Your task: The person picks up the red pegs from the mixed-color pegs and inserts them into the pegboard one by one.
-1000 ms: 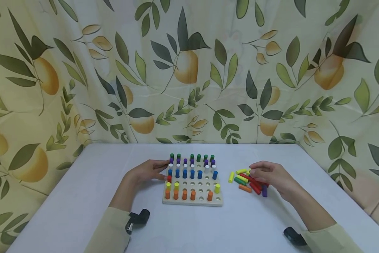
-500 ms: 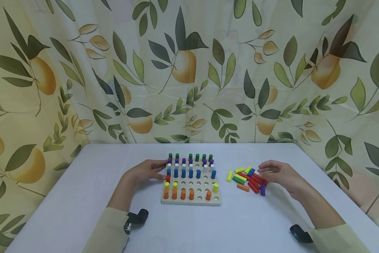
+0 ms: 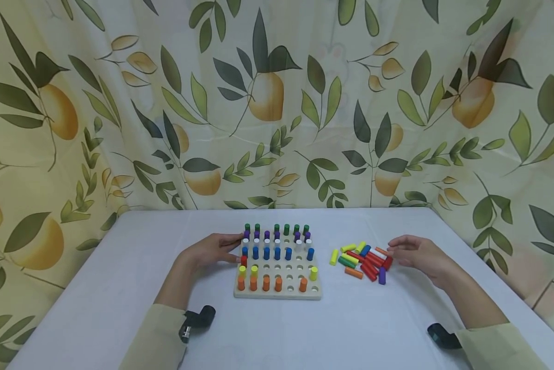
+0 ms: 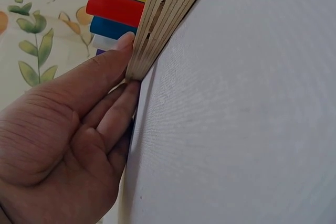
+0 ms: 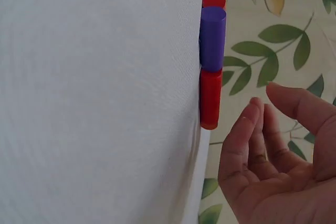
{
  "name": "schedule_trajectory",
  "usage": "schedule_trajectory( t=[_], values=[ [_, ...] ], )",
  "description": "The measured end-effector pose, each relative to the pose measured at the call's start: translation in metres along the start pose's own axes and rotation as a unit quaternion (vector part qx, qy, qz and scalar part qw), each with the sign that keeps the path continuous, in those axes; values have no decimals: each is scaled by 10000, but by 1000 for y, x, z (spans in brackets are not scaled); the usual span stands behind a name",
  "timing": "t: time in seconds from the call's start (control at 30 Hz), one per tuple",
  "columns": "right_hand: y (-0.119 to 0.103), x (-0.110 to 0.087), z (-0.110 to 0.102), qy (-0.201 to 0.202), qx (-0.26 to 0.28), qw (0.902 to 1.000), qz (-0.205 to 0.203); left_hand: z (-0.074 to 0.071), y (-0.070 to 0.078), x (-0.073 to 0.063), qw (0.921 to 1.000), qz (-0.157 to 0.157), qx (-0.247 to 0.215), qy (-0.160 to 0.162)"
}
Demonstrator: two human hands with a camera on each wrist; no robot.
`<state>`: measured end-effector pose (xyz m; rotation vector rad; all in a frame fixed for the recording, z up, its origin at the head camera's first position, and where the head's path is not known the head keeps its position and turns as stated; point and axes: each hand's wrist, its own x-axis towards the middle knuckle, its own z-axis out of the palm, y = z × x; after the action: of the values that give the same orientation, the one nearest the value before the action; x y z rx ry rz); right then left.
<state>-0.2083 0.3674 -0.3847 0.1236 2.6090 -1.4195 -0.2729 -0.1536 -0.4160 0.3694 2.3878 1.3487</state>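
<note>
A pale wooden pegboard point(image 3: 277, 294) carries rows of green, purple, white, blue, red, yellow and orange pegs; several holes are bare. At its left edge my left hand point(image 3: 212, 249) holds the board, with the thumb beside the red peg point(image 3: 244, 260) and the index finger farther back. In the left wrist view, the thumb of my left hand point(image 4: 68, 135) touches the board's edge and the other fingertips lie at its lower corner. My right hand point(image 3: 420, 257) hovers just right of the loose pegs point(image 3: 355, 257). Its thumb and fingers are apart, with nothing visible between them point(image 5: 278, 161).
The loose pile on the white table point(image 3: 277, 334) includes yellow, red, green, blue, white and orange pegs. A purple peg point(image 3: 382, 276) lies at the pile's near side, and an orange peg point(image 3: 353, 273) at its front left. A patterned curtain point(image 3: 277, 154) hangs behind the table.
My right hand has drawn back to the right from the pile, uncovering blue, white and orange pegs. My left hand stays at the board's edge. The whole view has shifted slightly.
</note>
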Motion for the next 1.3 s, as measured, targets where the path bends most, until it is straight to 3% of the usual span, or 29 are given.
schedule_trajectory(
  t=[0.23, 0.73, 1.3],
  values=[
    [5, 2, -2, -111, -404, 9991, -1, -1, -1, 1, 10000, -14, 33, -35],
    [8, 2, 3, -104, -444, 9988, 153, -2, -2, 0, 10000, 32, 18, -54],
    [1, -1, 6, -529, -1473, 9875, -210, 0, 1, -1, 9995, 202, 202, -141]
  ],
)
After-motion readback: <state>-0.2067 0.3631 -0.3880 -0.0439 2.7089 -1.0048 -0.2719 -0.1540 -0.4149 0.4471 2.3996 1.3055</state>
